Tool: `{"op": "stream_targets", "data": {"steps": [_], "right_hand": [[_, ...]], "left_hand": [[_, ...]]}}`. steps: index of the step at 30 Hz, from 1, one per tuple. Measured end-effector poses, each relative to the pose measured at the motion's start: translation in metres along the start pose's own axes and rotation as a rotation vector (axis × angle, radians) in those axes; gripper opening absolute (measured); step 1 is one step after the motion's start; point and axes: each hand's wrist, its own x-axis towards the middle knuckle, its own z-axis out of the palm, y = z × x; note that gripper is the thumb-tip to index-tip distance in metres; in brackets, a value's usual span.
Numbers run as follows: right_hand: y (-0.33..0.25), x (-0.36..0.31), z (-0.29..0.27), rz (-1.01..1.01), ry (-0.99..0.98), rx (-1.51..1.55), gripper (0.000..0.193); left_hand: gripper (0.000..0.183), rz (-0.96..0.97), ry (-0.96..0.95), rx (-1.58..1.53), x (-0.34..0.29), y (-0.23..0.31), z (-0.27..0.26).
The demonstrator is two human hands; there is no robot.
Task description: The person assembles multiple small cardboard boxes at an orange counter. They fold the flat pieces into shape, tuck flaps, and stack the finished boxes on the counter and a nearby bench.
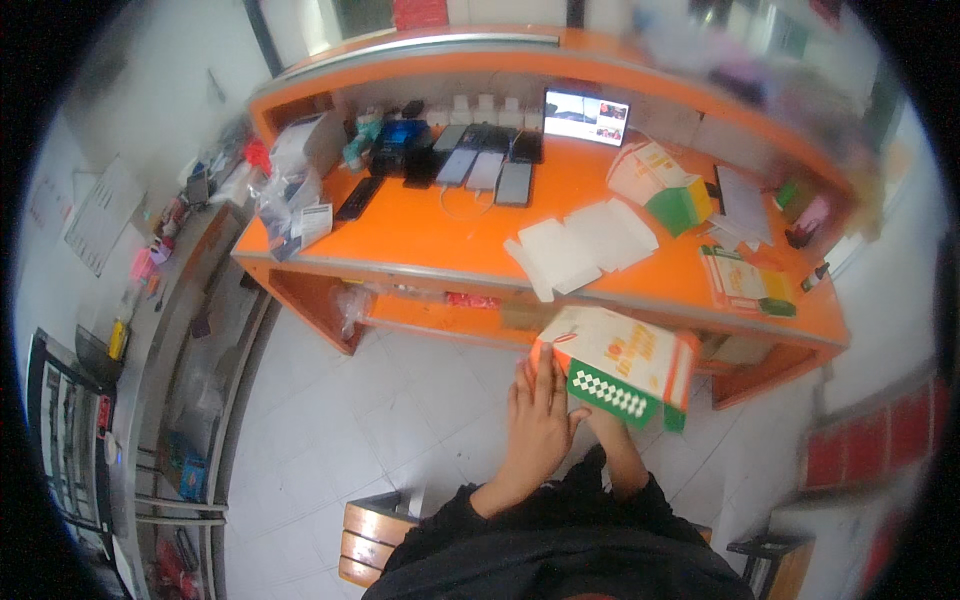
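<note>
In front of the desk I have a partly folded cardboard carton (622, 352) up in the air, white, orange and green, with a row of white diamonds along its green side. My left hand (540, 412) lies against the carton's left end, fingers stretched along the orange edge and thumb out to the side. From below, my right hand (612, 436) supports the carton; its fingers are hidden behind the green side. A flat unfolded carton blank (580, 248), plain side up, lies on the orange desk (420, 235) just beyond.
More printed cartons (655, 180) and a smaller one (745, 278) lie on the desk's right. Several phones (487, 168), a lit screen (586, 117), a keyboard (360, 198) and plastic bags (292, 205) occupy its back and left. A wooden-slatted seat (375, 540) stands beside me.
</note>
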Motion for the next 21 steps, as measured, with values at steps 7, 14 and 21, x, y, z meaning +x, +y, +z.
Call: {"op": "stream_targets", "data": {"steps": [7,14,21], "right_hand": [[0.009,-0.021,0.001,0.21,-0.451,0.209,0.034],[-0.031,-0.023,-0.019,-0.181,0.068,-0.047,0.068],[-0.012,-0.026,0.009,0.169,-0.21,-0.07,0.06]], "left_hand": [[0.027,-0.292,0.13,-0.931,0.0,-0.028,0.041],[0.019,-0.592,-0.066,-0.646,-0.021,-0.064,0.031],[0.032,-0.405,-0.876,-0.147,-0.058,-0.096,0.053]]}}
